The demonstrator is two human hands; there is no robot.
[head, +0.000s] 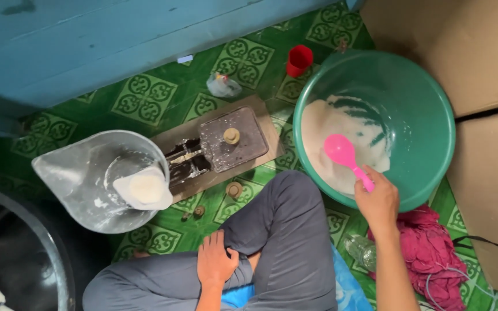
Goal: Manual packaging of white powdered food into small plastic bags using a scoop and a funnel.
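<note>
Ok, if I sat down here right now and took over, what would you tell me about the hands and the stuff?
Right hand: holds a pink spoon by its handle, bowl end over the white powder in the green basin.
Left hand: holds nothing, rests on the knee.
A small bag of powder sits in the metal scale pan, beside the balance scale on the floor.
Done: one bag on the pan.
Left: plenty of powder in the basin.
</note>
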